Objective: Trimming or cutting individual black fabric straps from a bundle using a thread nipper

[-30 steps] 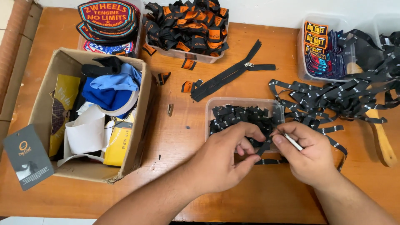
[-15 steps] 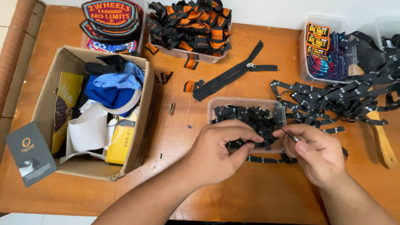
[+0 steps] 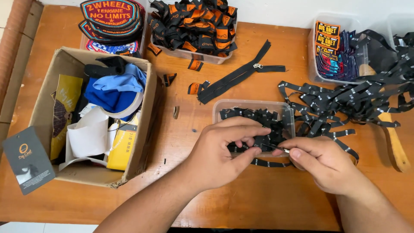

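Observation:
My left hand and my right hand meet at the near edge of a clear plastic tray holding several cut black woven labels. The left thumb and fingers pinch a piece of black label strip over the tray's front rim. In my right hand, thumb and forefinger grip a thin silvery metal tool, its tip touching the same strip. A length of black strip lies on the table under the hands and leads right to a tangled pile of black label ribbon.
An open cardboard box with cloth, tape and papers stands at the left. At the back are embroidered patches, a tray of orange-black labels and a tub of patches. A black zipper, a wooden handle and a dark card also lie here.
Both hands stay together at the tray's front edge. The left fingers have closed further over the strip, and the right hand has shifted slightly right and lower with the tool.

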